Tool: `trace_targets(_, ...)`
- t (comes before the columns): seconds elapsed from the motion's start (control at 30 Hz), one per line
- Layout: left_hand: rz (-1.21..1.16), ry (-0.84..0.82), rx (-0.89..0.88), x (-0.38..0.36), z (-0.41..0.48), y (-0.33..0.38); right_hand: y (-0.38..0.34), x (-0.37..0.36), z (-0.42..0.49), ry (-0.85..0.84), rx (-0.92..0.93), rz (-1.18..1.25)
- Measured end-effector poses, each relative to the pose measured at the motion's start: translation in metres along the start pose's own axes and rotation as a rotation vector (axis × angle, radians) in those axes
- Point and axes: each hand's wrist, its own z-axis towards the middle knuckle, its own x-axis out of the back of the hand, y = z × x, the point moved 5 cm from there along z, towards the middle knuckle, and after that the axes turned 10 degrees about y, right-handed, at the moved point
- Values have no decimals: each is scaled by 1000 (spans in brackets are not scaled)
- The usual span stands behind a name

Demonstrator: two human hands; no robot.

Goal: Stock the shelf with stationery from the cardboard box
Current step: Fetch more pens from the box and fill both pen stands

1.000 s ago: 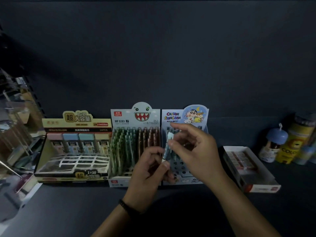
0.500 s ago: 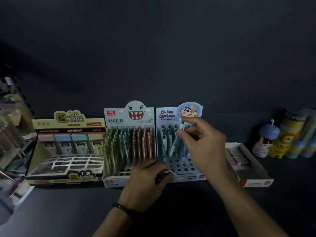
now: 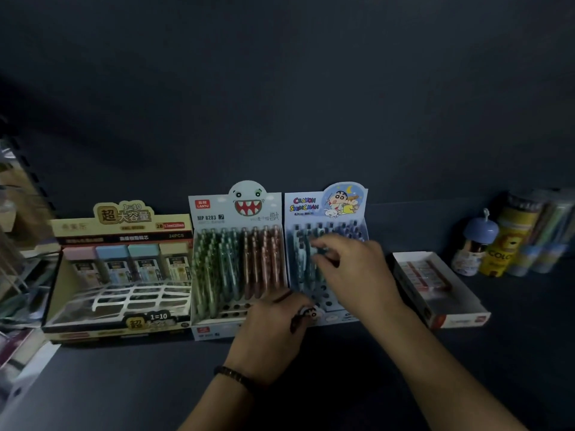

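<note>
Since the earlier frame our right hand has sunk lower into the Crayon Shinchan box. Nearest us, our left hand sits at that box's front edge above the shelf, its grip curled round a dark item. Farther back, the right grip pinches, as far as the blur allows, a pale pen standing in its rows.

On my feed a dark blue-grey back panel fills the upper half of the view, matte and plain. The shelf board meets the panel's lower edge and runs toward me in the same dark tone. A slotted upright stands left of the panel. Beyond it is a neighbouring bay, too blurred to read. The light is dim throughout.
</note>
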Motion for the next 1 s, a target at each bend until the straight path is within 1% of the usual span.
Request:
trace_targets(0.13, -23, -19, 41, 1, -2, 3, -2, 15, -14, 45, -76, 15)
trace_targets(0.27, -24, -3, 60, 7, -5, 15, 6, 43, -49, 186, -80, -39)
trace_targets(0.37, 25, -20, -4, 12, -10, 36, 22, 66, -91, 205, -158, -83)
trace_targets(0.43, 58, -71, -106, 11, -20, 63, 34, 88, -124, 199, -217, -146)
trace_targets(0.57, 41, -250, -293, -11, -53, 145, 61, 146, -204, 220, -261, -253)
trace_targets(0.63, 10, -327, -382, -31, -78, 197, 80, 184, -255, 263, -325, -290)
trace_targets(0.77, -84, -457, -601, -83, -146, 317, 121, 274, -378, 316, -523, -386)
trace_targets(0.87, -76, -562, -753, -131, -211, 411, 147, 339, -484, 330, -671, -477)
trace_targets(0.93, -79, -642, -836, -158, -256, 470, 159, 379, -553, 365, -778, -498)
trace_targets(1.0, -109, -758, -931, -189, -311, 533, 174, 419, -638, 412, -916, -491)
